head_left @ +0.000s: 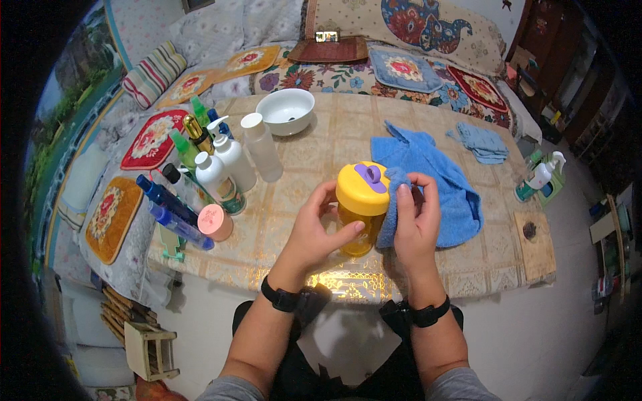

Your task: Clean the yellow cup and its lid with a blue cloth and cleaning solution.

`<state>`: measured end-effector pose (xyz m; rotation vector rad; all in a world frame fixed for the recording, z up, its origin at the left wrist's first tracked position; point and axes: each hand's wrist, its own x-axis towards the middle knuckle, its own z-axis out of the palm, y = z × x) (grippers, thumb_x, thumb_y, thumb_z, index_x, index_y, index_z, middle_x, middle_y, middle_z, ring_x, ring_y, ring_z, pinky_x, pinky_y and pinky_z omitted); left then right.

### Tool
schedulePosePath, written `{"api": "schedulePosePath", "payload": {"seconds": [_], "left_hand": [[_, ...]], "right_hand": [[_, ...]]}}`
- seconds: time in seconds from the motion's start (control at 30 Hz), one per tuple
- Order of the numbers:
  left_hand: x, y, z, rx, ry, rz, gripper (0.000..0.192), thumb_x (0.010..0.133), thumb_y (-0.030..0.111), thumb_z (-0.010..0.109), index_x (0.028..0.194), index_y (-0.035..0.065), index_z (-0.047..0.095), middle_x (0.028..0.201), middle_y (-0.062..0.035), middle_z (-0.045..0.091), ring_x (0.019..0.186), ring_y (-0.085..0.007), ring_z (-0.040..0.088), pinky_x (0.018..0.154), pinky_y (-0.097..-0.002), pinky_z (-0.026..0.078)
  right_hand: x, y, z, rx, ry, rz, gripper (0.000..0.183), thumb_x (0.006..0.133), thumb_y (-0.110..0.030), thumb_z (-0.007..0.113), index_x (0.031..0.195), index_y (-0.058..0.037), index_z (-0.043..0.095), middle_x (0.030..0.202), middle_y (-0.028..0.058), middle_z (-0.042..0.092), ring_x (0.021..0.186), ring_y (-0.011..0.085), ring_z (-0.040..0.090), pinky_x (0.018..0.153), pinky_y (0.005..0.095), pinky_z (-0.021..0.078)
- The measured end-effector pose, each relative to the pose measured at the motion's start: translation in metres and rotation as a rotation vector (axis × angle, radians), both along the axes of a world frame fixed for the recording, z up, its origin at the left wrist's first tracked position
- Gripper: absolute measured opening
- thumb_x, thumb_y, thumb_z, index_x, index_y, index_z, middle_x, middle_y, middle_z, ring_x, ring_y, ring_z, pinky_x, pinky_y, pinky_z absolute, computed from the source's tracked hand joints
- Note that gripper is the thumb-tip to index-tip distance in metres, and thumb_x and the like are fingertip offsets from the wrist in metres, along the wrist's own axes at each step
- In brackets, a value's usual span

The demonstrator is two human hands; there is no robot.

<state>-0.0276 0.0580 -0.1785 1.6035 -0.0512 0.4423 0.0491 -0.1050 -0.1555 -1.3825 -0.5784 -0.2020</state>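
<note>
A yellow plastic bottle (pixel 357 233) with a purple tab on its lid stands upright before me near the table's front edge. My left hand (pixel 323 220) grips it from the left, thumb across its front. In my right hand (pixel 417 215) is a small folded blue cloth (pixel 388 230), pressed to the bottle's right side. Behind that hand a larger blue towel (pixel 451 185) lies crumpled on the table. The bottle's back and the left fingertips behind it are hidden.
Several pump, spray and capped bottles (pixel 235 163) and a pink round container (pixel 215 223) crowd the left. A white bowl (pixel 286 113) sits behind. On the right are a folded light-blue cloth (pixel 484 143), a pump bottle (pixel 539 178) and a wooden board (pixel 535 250).
</note>
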Motion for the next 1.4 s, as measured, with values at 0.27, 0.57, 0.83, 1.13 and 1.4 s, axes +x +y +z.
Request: {"api": "schedulePosePath", "payload": {"seconds": [0.27,0.57,0.83,1.13,1.4], "left_hand": [[0.006,-0.002,-0.005,-0.067,0.008,0.024,0.069,0.086,0.013,0.081,0.144,0.0002,0.046,0.132,-0.0096,0.062,0.121,-0.019,0.06,0.104,-0.0352,0.045],[0.006,0.003,-0.01,-0.16,-0.032,0.036,0.065,0.086,0.012,0.08,0.142,0.0015,0.049,0.131,-0.0091,0.063,0.119,-0.0174,0.06,0.1,-0.0325,0.046],[0.003,0.004,-0.006,0.024,-0.01,0.017,0.07,0.085,0.01,0.082,0.144,-0.0001,0.045,0.132,-0.0089,0.061,0.122,-0.0198,0.06,0.108,-0.0373,0.046],[0.001,0.0,0.003,0.012,0.007,-0.02,0.072,0.082,0.012,0.084,0.143,0.0001,0.047,0.132,-0.0092,0.061,0.123,-0.0203,0.059,0.11,-0.0378,0.044],[0.001,0.0,-0.001,-0.011,0.021,0.002,0.07,0.087,0.01,0.079,0.146,-0.0017,0.044,0.135,-0.0114,0.06,0.126,-0.0217,0.058,0.111,-0.0389,0.043]], "right_hand": [[-0.001,0.0,0.0,-0.15,-0.15,-0.058,0.027,0.091,-0.007,0.074,0.112,-0.0013,0.059,0.108,0.0124,0.056,0.094,0.019,0.059,0.079,0.0314,0.0507],[-0.015,0.006,0.007,-0.298,-0.4,-0.106,0.032,0.084,-0.002,0.077,0.111,-0.0022,0.06,0.113,0.017,0.053,0.099,0.0296,0.058,0.083,0.0365,0.0519],[-0.003,0.003,-0.004,-0.026,-0.041,-0.016,0.022,0.099,-0.012,0.067,0.114,-0.0014,0.055,0.107,0.0082,0.054,0.092,0.0139,0.054,0.078,0.0283,0.0479],[0.004,-0.001,0.003,0.063,0.096,0.046,0.019,0.105,-0.012,0.061,0.118,-0.0004,0.055,0.1,0.0025,0.06,0.086,0.0054,0.054,0.074,0.0205,0.0453],[0.0,0.0,0.001,0.022,0.081,0.047,0.02,0.103,-0.011,0.062,0.118,0.0,0.055,0.102,0.0036,0.057,0.088,0.0067,0.055,0.074,0.0229,0.0477]]}}
